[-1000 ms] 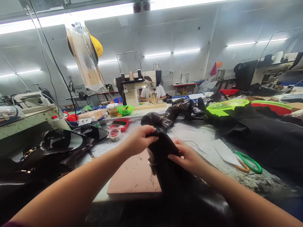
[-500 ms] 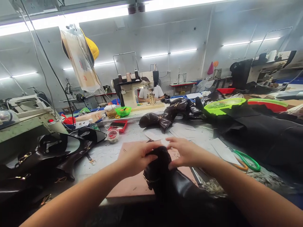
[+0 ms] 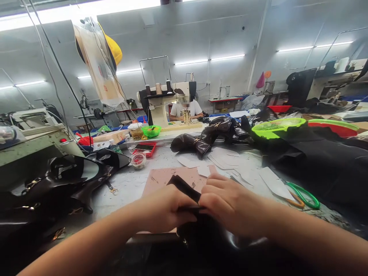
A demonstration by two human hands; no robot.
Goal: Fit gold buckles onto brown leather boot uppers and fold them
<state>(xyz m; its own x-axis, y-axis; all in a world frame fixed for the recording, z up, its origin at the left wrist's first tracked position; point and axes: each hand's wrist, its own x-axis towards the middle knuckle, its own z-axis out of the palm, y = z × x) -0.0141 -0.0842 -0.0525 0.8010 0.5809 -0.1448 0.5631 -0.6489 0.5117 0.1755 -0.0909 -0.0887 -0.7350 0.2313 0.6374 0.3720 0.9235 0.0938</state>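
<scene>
Both my hands grip a dark brown, shiny leather boot upper (image 3: 211,232) low in front of me. My left hand (image 3: 169,207) pinches its edge between thumb and fingers. Close beside it, my right hand (image 3: 230,201) is closed on the same edge, fingers curled over the leather. One dark flap (image 3: 184,187) sticks up beyond the hands. A bit of gold trim glints under my left hand. Beneath lies a pink board (image 3: 161,178), partly covered by my arms. The upper's lower part fades into shadow.
More dark boot uppers lie at left (image 3: 71,180) and further back (image 3: 207,140). White paper pieces (image 3: 224,159), green-handled scissors (image 3: 309,197) and black material (image 3: 322,157) are to the right. A red tray (image 3: 151,149) and clear tub (image 3: 138,160) stand back left. Behind a sewing machine (image 3: 159,111) sits a person (image 3: 194,109).
My hands have come closer together and slightly lower, and now grip the upper's edge. My right hand's spread fingers have closed. A dark flap now stands up beyond them.
</scene>
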